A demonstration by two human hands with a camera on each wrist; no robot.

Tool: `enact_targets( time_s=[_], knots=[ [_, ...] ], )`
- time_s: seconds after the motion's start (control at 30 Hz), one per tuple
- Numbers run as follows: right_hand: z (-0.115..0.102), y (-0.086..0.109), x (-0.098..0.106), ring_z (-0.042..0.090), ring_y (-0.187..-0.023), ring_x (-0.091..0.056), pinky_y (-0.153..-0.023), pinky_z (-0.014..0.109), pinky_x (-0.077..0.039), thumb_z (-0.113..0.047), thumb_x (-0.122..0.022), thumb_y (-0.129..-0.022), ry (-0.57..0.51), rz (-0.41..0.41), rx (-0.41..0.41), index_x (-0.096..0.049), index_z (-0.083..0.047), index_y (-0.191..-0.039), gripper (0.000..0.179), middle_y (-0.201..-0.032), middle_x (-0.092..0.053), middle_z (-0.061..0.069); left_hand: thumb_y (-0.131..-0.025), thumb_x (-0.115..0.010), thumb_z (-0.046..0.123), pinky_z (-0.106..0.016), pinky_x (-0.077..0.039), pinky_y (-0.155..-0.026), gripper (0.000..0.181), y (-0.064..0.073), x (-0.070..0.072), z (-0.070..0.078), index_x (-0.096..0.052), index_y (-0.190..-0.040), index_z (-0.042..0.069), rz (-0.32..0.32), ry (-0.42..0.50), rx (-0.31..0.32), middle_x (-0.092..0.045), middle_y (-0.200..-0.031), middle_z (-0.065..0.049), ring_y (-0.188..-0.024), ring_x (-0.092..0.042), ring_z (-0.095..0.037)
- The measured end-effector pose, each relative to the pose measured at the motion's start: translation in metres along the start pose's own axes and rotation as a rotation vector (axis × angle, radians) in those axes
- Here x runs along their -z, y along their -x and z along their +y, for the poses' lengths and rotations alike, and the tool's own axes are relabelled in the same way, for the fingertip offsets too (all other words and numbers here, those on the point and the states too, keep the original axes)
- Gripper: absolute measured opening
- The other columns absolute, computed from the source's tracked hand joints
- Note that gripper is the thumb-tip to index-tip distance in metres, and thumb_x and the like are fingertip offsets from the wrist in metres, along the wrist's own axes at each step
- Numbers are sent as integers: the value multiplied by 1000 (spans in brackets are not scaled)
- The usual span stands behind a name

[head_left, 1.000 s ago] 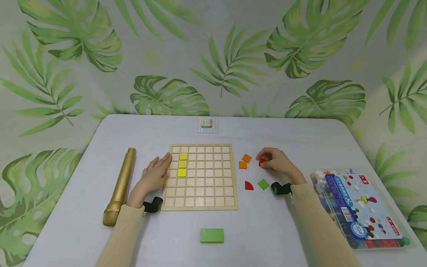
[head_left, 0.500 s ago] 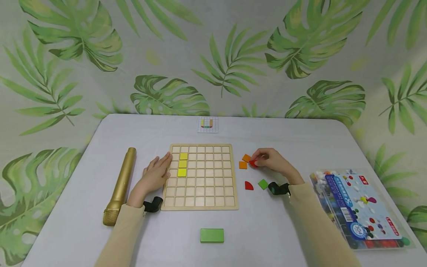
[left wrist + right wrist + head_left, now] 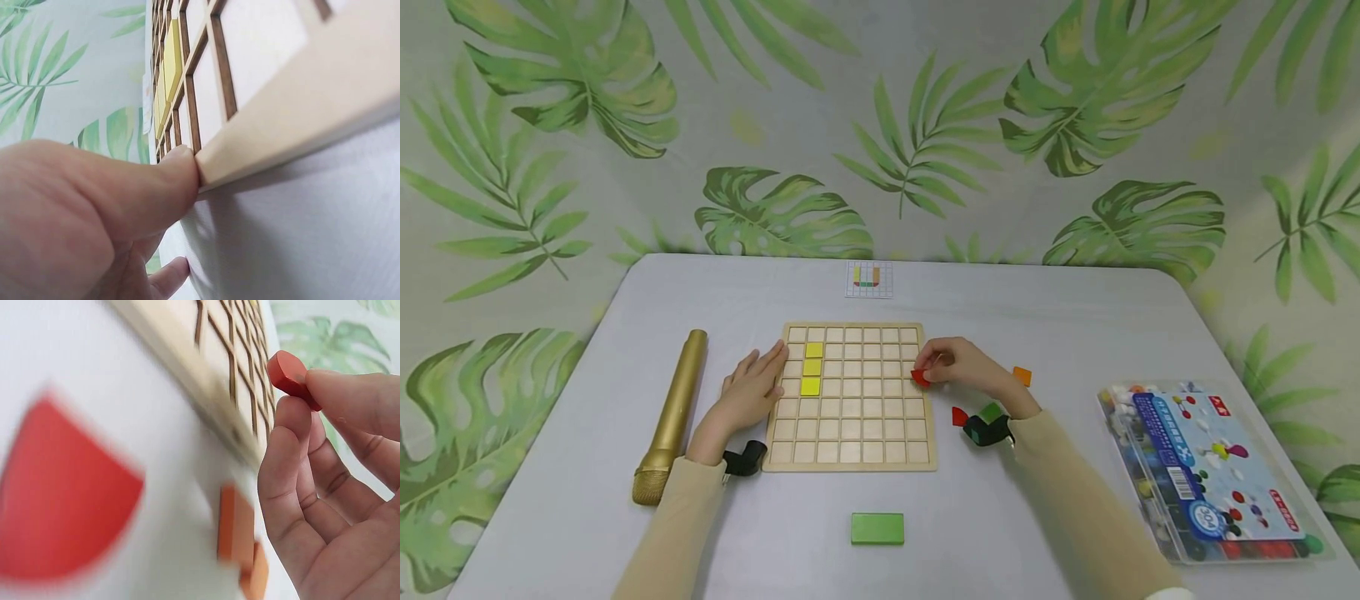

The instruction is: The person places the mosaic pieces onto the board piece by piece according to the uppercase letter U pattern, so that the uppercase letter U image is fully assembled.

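Observation:
My right hand pinches a red quarter-circle tile between thumb and fingertips, above the right rim of the wooden grid board. The right wrist view shows that tile held tilted. My left hand rests along the board's left edge, its fingers stretched out; in the left wrist view the thumb touches the frame. Three yellow square tiles stand in a column on the board. Another red quarter-circle tile and a green tile, partly covered by the wrist camera, lie right of the board.
One orange tile lies beyond the right wrist; more orange tiles show in the right wrist view. A pattern card is at the back, a green block in front, a gold microphone left, a plastic box right.
My right hand has carried the red quarter-circle tile leftward from the loose tiles to the board's right rim. An orange tile formerly under that hand now shows. My left hand stays put.

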State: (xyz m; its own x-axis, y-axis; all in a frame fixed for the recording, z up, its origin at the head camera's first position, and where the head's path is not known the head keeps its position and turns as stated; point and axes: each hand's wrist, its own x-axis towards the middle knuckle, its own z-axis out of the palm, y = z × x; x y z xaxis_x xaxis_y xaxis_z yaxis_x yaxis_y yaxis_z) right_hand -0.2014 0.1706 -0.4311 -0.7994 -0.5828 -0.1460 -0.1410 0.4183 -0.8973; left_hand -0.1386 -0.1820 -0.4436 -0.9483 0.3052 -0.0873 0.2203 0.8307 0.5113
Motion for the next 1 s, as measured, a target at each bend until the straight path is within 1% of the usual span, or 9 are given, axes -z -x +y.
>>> enact_targets(
  time_s=[0.17,0.27,0.43,0.53,0.67,0.8,1.0],
  knots=[
    [-8,-15,-20,20,-79,-56,-73,31,-46,-1,-63,-85,18,-54,48,-67,-2,-95,11,-91,-65,6,-97,-50,5,-70,-17,-99,59,-1,-1,0,-25,-149,-2,-8,0,6,-18,-156,-18,-137,-11,-50],
    [-14,-25,-32,19,-80,-56,-73,30,-46,1,-62,-84,22,-77,72,-67,-3,-94,11,-89,-64,5,-96,-50,5,-69,-16,-99,59,-1,-1,0,-24,-150,-2,-16,7,13,-17,-156,-18,-137,-10,-50],
    [-29,-41,-54,16,-78,-56,-70,26,-47,3,-63,-83,44,-115,112,-67,-5,-92,12,-85,-62,5,-96,-51,5,-70,-16,-99,60,-1,-2,0,-25,-149,-2,-15,10,13,-18,-156,-19,-137,-11,-50],
    [-39,-49,-66,14,-75,-56,-68,25,-47,3,-63,-83,39,-145,128,-67,-4,-92,12,-82,-61,4,-96,-51,5,-70,-16,-99,60,-1,-1,0,-25,-149,-2,-12,6,13,-18,-156,-19,-137,-11,-50],
    [-49,-57,-81,12,-73,-54,-68,23,-46,5,-64,-83,32,-169,129,-66,-2,-92,12,-81,-59,4,-96,-50,5,-69,-17,-99,60,-1,-1,-1,-25,-149,-2,-9,3,16,-18,-156,-19,-137,-11,-50],
    [-55,-63,-94,11,-74,-53,-69,21,-46,6,-64,-82,53,-169,136,-66,-2,-91,13,-81,-60,6,-96,-51,5,-69,-17,-98,60,0,0,0,-25,-149,-2,-7,6,14,-19,-155,-19,-137,-12,-50],
    [-57,-69,-108,11,-70,-54,-65,22,-45,5,-63,-81,78,-150,93,-66,-5,-90,14,-82,-63,9,-95,-51,4,-69,-17,-99,60,0,1,0,-26,-149,-2,-8,16,16,-19,-156,-19,-137,-12,-50]
  ],
)
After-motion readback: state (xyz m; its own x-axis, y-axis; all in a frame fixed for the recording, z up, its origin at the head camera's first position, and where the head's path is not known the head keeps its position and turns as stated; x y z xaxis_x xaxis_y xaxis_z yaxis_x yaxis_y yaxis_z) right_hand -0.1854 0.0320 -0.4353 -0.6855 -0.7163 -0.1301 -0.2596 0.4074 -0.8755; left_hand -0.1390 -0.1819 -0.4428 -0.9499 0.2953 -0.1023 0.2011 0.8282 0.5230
